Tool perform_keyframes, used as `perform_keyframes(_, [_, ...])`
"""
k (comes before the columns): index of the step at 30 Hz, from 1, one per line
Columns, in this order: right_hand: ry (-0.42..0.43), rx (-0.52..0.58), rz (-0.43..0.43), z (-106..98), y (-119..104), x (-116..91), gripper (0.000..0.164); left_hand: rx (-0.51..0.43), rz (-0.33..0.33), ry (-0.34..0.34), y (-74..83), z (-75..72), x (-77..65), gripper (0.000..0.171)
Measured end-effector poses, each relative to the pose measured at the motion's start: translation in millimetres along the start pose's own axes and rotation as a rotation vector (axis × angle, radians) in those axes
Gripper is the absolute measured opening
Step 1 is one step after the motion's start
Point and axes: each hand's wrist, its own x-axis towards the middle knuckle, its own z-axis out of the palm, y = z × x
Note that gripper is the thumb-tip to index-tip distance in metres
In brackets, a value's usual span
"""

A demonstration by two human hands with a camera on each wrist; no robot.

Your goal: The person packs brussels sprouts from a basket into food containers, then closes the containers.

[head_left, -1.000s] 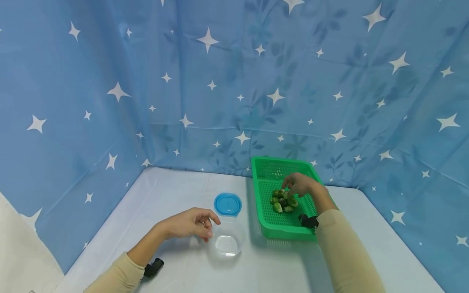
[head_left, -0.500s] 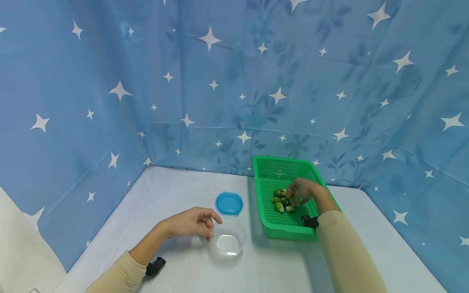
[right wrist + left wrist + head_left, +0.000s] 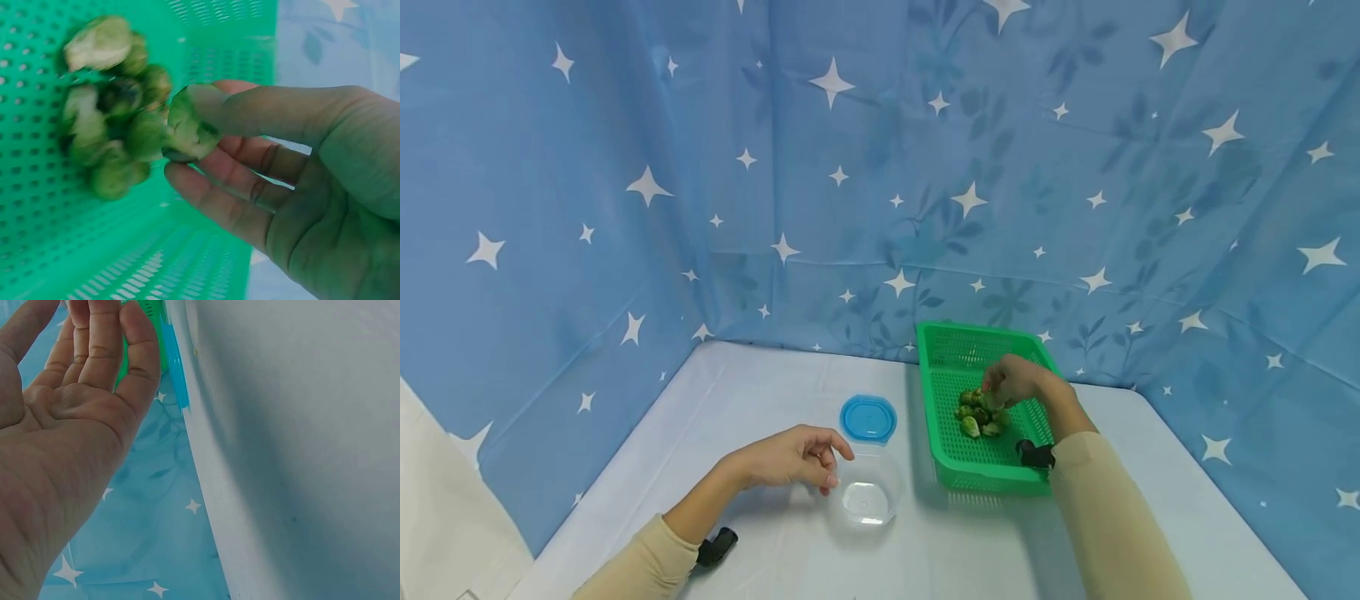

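In the right wrist view, my right hand (image 3: 275, 150) pinches a Brussels sprout (image 3: 187, 128) between thumb and fingers. Several more Brussels sprouts (image 3: 971, 426) lie in a pile on the floor of a green perforated basket (image 3: 988, 477); the hand is just above them. A clear plastic container (image 3: 880, 492) stands on the table left of the basket. My left hand (image 3: 778, 458) is beside its left rim, fingers loosely bent, with nothing seen in them; whether a fingertip touches the rim I cannot tell.
A blue lid (image 3: 868, 419) lies flat behind the clear container. The white-covered table (image 3: 760, 375) ends at a blue star-patterned curtain (image 3: 850, 208). Black straps with devices (image 3: 1035, 454) sit on both wrists.
My right hand has dipped to the right side of the pile, taken hold of a Brussels sprout and risen slightly. The left hand has stayed beside the container.
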Motion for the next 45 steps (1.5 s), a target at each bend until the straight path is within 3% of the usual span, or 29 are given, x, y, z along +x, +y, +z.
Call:
perform_keyframes(10, [0.131,0.102,-0.239,-6,-34,-6,0.037,0.000,-0.003,0.002,-1.4,-0.1,-0.1,0.042])
perform_keyframes(22, [0.297,0.063,-0.381,10,-98,-25,0.030,-0.014,0.003,-0.004,0.2,0.1,-1.1,0.041])
perform_keyframes(33, [0.290,0.095,-0.441,40,-137,-44,0.026,-0.019,-0.007,-0.001,2.3,-0.6,0.4,0.042])
perform_keyframes(45, [0.292,0.093,-0.544,77,-142,-44,0.031,-0.009,-0.009,-0.003,2.8,1.0,1.0,0.039])
